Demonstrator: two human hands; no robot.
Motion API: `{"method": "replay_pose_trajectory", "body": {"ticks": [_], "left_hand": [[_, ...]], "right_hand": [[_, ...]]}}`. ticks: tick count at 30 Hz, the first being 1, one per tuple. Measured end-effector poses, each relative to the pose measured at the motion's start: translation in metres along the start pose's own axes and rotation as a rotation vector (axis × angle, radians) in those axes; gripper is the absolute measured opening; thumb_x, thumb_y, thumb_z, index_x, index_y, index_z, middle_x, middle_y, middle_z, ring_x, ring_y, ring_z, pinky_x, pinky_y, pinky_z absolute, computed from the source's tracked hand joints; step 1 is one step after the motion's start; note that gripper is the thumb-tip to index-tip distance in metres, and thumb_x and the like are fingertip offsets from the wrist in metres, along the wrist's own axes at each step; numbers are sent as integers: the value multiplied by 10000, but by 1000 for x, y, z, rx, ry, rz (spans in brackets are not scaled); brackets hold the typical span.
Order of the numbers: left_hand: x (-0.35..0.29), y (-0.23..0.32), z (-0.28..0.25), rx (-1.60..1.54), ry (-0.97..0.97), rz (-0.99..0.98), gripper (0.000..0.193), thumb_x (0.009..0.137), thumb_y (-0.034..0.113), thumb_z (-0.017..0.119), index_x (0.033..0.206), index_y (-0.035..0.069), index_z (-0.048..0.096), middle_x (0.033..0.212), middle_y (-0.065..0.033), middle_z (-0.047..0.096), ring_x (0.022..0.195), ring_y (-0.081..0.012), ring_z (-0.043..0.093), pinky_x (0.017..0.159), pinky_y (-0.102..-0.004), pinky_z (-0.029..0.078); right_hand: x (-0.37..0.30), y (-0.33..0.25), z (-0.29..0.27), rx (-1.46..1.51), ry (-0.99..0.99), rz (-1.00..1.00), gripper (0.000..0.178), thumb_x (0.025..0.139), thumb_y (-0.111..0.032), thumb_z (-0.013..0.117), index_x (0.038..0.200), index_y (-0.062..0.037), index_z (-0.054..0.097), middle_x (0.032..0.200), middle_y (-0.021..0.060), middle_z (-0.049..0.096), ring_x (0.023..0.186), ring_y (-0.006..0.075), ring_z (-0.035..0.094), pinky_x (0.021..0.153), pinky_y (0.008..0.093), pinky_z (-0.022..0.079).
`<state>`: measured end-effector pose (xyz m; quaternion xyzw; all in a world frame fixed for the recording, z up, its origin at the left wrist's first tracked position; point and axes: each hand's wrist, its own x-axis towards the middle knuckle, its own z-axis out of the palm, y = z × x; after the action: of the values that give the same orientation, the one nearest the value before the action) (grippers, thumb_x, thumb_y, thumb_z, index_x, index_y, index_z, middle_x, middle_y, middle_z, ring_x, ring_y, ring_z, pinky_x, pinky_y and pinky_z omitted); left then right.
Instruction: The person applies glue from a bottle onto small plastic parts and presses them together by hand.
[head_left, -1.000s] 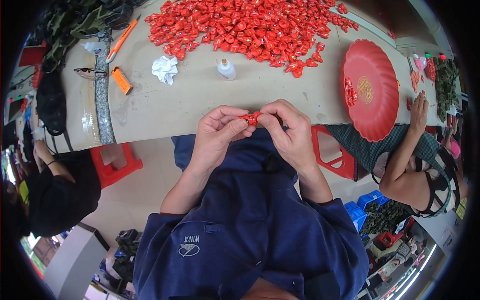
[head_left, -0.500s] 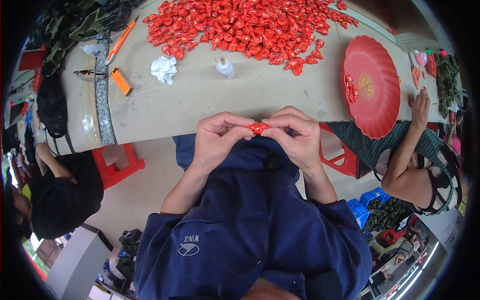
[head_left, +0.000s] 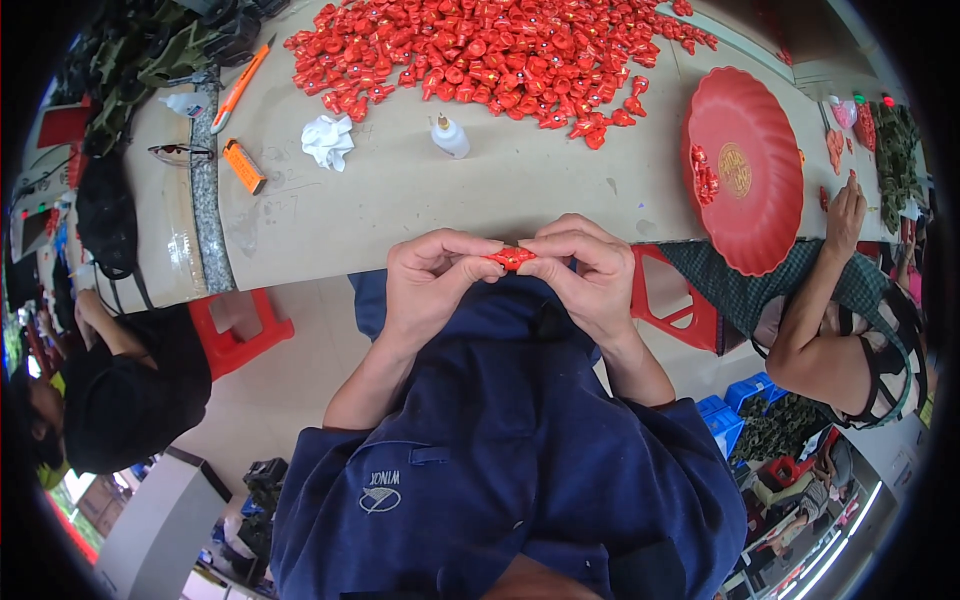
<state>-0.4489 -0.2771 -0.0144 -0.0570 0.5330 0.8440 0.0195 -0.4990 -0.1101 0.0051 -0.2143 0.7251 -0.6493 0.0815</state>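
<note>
A small glossy red piece with gold marks (head_left: 512, 259) is pinched between both my hands, just off the near edge of the table. My left hand (head_left: 437, 275) grips its left end between thumb and index finger. At the other end, the thumb and fingertips of my right hand (head_left: 585, 268) close on it. Its ends are hidden by my fingertips. Beyond my hands lies a large heap of similar red pieces (head_left: 480, 55). A small white bottle with a thin tip (head_left: 450, 138) stands between the heap and me.
A red scalloped tray (head_left: 765, 215) holding a few red pieces is at the right. Crumpled tissue (head_left: 327, 142), an orange box (head_left: 243, 166) and an orange cutter (head_left: 241, 85) lie to the left. Co-workers sit on both sides, one person's hand (head_left: 847, 213) at the right table edge.
My hands and the red piece have barely shifted, still pinched in the same hold. The co-worker's hand at the right has moved slightly.
</note>
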Motion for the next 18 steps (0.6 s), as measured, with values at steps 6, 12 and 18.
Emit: {"method": "replay_pose_trajectory", "body": {"ticks": [6,12,18], "left_hand": [[0,1,0,5,9,-1,114,770,-51,587,883,-61,597,797,-124,631,686,-132,605,629,-220,503],[0,1,-1,13,8,-2,111,772,-48,586,882,-59,597,798,-122,629,689,-132,604,628,-219,502],[-1,-1,-3,14,7,7,114,772,-40,591,885,-56,597,797,-121,629,687,-132,604,626,-218,501]], "right_hand": [[1,-1,1,10,-10,23,137,694,3,675,828,-3,646,758,76,595,640,102,591,516,190,457],[2,-1,2,39,-16,34,136,699,13,667,833,1,644,762,76,593,653,106,598,523,192,464],[1,-1,3,36,-24,40,135,704,16,661,837,3,642,763,76,593,653,109,601,527,190,465]]}}
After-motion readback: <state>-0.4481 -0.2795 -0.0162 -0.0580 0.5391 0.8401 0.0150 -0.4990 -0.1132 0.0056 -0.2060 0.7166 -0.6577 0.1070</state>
